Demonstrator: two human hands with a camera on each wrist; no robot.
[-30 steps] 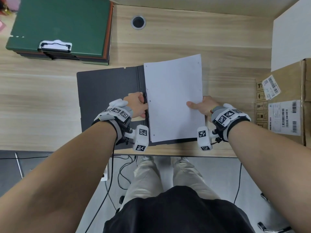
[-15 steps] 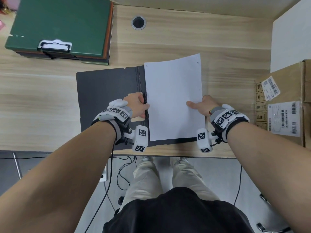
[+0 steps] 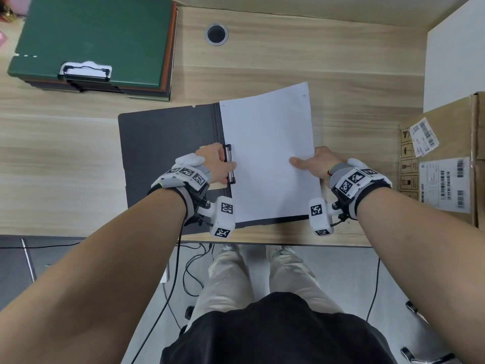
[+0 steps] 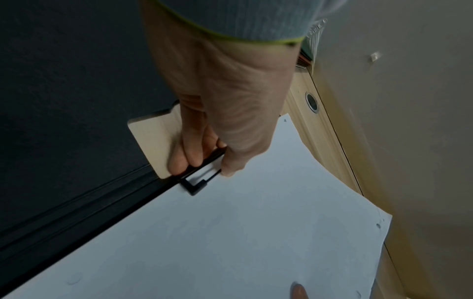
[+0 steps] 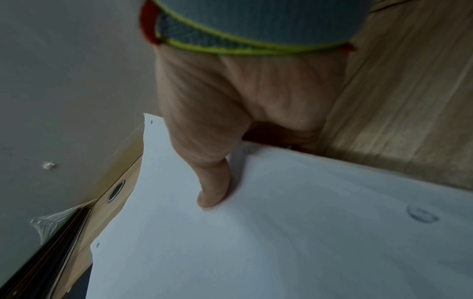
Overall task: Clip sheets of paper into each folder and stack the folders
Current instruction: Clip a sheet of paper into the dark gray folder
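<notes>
Paper (image 3: 267,153), a few white sheets, lies over the right half of the open dark folder (image 3: 168,153), its left edge drawn up to the spine where the black wire clip (image 3: 229,164) sits. The far corner curls up off the desk (image 3: 354,74), probably because the sheets are being slid sideways rather than pressed flat. The left hand (image 3: 216,164) curls its fingers (image 4: 190,153) around the clip's handle, thumb against the paper's edge; it seems to be holding the clip lifted so the sheets can pass under it, though whether the edge is already beneath the clip cannot be told. The right hand (image 3: 317,162) pinches the paper's right edge, thumb (image 5: 215,182) flat on top and the other fingers hidden below, which lets it steer the sheets toward the spine. So the paper sits between the two hands, touching both. The likely step in hand is seating the sheets before the clip closes. Beyond, at the far left of the desk, a stack of closed folders (image 3: 94,40) with a green one on top waits for this one. A cardboard box (image 3: 446,164) stands at the right.
</notes>
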